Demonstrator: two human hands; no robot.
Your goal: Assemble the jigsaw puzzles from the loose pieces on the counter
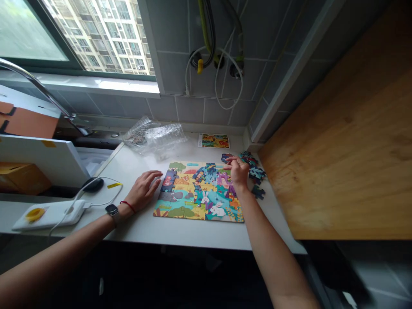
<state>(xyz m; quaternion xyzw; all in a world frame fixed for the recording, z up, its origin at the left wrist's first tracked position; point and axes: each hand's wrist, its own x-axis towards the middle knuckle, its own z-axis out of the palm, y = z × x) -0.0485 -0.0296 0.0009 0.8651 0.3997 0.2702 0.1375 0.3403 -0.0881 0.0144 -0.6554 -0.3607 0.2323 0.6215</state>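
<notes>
A jigsaw puzzle (186,210) with bright cartoon animals, rabbits among them, lies on the white counter. Beside its left edge my left hand (144,189) rests on the counter, fingers stretched out and holding nothing. My right hand (239,172) is over the puzzle's upper right corner, thumb and fingers bent toward each other in a pinch; whatever is between them is too small to make out. Close to those fingertips sits a dark puzzle piece (226,158). Loose puzzle pieces (256,173) are heaped just right of the hand.
A small picture card (215,140) lies behind the puzzle, left of which is crumpled clear plastic (164,137). A white power strip (51,214) with a cable and a black mouse-like object (93,185) are at left. A wooden panel (347,171) bounds the right side.
</notes>
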